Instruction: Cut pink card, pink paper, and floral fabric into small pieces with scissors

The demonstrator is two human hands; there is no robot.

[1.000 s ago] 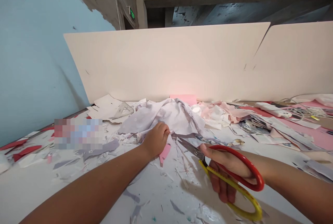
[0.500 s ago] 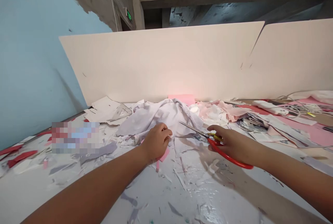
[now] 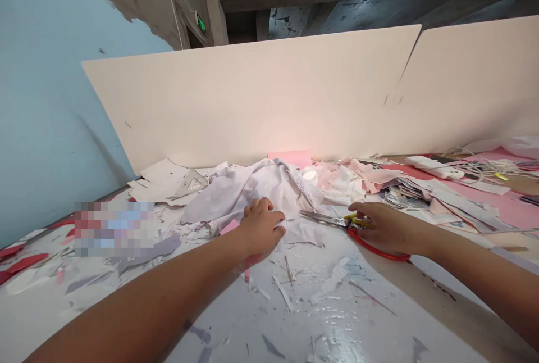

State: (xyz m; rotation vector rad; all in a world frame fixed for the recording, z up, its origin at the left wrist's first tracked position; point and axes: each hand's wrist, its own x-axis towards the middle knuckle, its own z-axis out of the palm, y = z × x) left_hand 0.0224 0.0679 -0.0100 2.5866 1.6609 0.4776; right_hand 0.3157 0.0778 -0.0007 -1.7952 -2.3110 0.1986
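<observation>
My right hand point(image 3: 385, 229) is wrapped round the handles of a pair of scissors point(image 3: 326, 218) with one red and one yellow grip. The blades point left and look nearly closed. Their tips lie at the near edge of a crumpled pale lilac cloth point(image 3: 265, 186). Palm down, my left hand point(image 3: 261, 229) rests at the cloth's front edge, fingers apart. Just beside its fingers a flat pale piece point(image 3: 305, 232) lies on the table. Part of a pink scrap point(image 3: 229, 227) shows beside the wrist.
Offcuts litter the white table point(image 3: 295, 318). A white panel point(image 3: 252, 104) stands along the back. At the left lie a clear set square point(image 3: 191, 183) and red scraps point(image 3: 27, 262). Right of my hands are stacked cut pieces point(image 3: 404, 197) and a white power strip point(image 3: 433, 167).
My left hand has unfolded from a curled grip, fingers now spread. The scissors have lowered and shifted slightly right, blades closer together. A pale piece now lies flat between the hands.
</observation>
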